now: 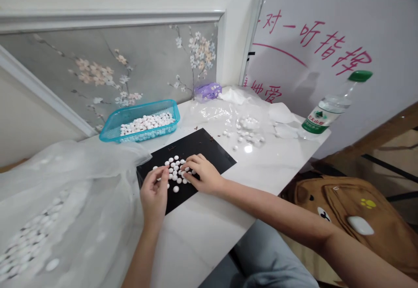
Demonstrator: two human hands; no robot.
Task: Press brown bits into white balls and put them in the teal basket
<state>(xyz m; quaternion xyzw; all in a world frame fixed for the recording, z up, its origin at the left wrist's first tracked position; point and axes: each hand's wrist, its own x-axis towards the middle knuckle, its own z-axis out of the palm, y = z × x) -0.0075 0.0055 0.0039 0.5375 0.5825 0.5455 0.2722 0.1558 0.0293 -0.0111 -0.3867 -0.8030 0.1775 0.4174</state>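
Note:
A loose cluster of small white round pieces (176, 188) lies on a black sheet (212, 148) on the table. At the left side of the cluster is my left hand (154, 194), its fingers curled in towards the thumb; whatever is between them is hidden. My right hand (205, 175) reaches in from the right with its fingers apart, the fingertips touching pieces at the cluster's right side. Behind the sheet stands a blue plastic basket (111, 124) holding many more of these white pieces.
A translucent bag (98, 218) with white pieces fills the left foreground. Clear plastic (209, 113), a purple wrapper (208, 92) and scattered white pieces (250, 137) lie behind right. A water bottle (326, 113) stands near the right edge. Below is a brown backpack (352, 201).

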